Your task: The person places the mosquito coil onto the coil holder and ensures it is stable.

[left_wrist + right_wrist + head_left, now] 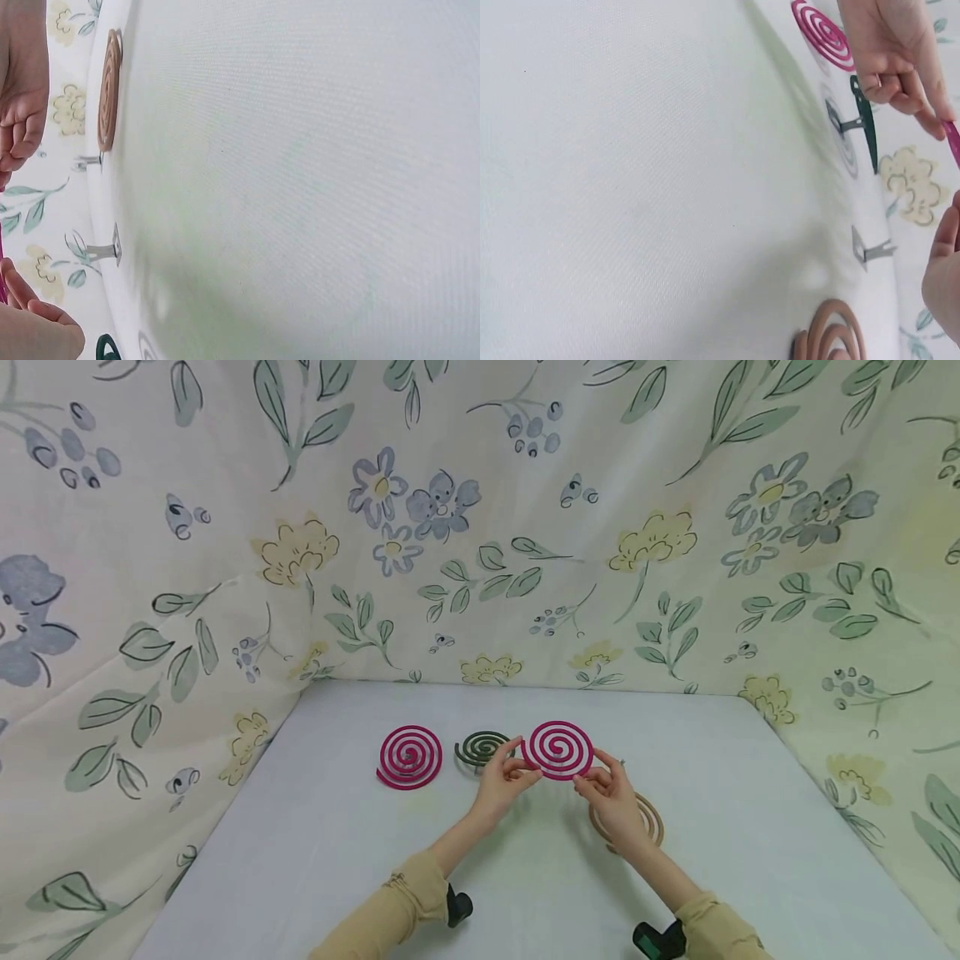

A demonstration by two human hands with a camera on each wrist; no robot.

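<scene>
Both hands hold a pink mosquito coil up above the table, its spiral face turned toward the head camera. My left hand pinches its left edge between thumb and fingers. On the opposite edge, my right hand has the same kind of pinch. Behind the left hand, a dark green coil sits raised on a small metal stand. Another metal stand stands bare on the table. A brown coil lies partly hidden behind the right hand in the head view.
A second pink coil is at the left of the row. Further to the right stands one more metal stand. The white table reaches back to a floral cloth, which also hangs along both sides.
</scene>
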